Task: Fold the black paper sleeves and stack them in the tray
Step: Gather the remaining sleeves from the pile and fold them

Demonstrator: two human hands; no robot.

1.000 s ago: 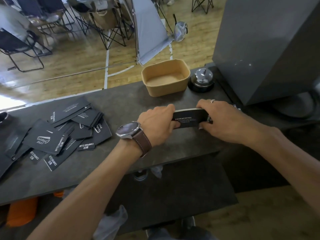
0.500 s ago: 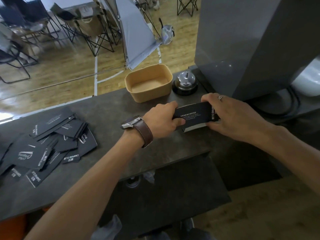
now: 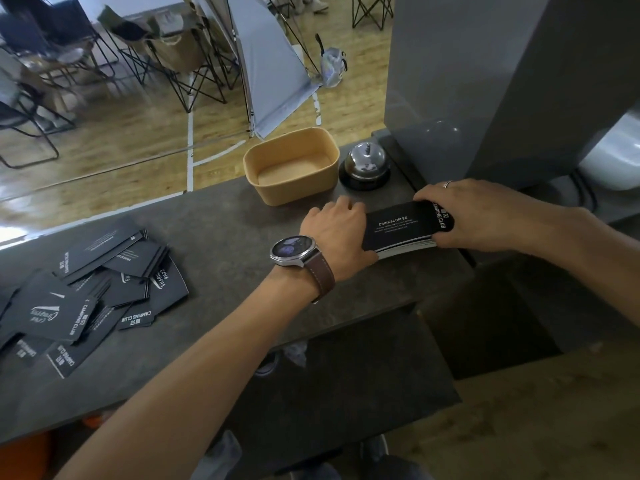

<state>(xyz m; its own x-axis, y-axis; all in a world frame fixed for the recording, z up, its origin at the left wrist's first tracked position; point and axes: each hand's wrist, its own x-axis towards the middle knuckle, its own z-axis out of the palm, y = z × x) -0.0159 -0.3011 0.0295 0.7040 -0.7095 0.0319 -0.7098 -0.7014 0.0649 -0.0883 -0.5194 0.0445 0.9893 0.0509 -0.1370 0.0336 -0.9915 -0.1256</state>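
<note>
We hold a small stack of black paper sleeves (image 3: pixel 403 230) flat on the dark counter (image 3: pixel 221 237), one hand at each end. Our left hand (image 3: pixel 337 237) grips the stack's left end, knuckles up and fingers curled over the far edge, thumb tucked at the near corner. Our right hand (image 3: pixel 481 216) grips the right end, fingers curled over the top sleeve and the thumb against the near edge, where the pale layered edges of the stack show. The top sleeve reads "DRINK&COFFEE" in white print, with "CAMPING CLUB" running sideways beside our right fingers. A silver watch on a brown strap (image 3: pixel 294 252) sits on our left wrist, and a ring (image 3: pixel 448 183) shows on a finger of the right hand.

The tan tray (image 3: pixel 291 188) stands just behind our left hand, near the counter's far edge; only its bare floor is visible inside. A chrome desk bell (image 3: pixel 366 162) on a black base sits just to the tray's right. Well apart, at the counter's left end, a loose pile of sleeves (image 3: pixel 86 296) lies scattered and overlapping. A large grey box-like unit (image 3: pixel 485 81) rises behind our right hand. Beyond the counter, folding chairs (image 3: pixel 180 64) stand on a wooden floor.
</note>
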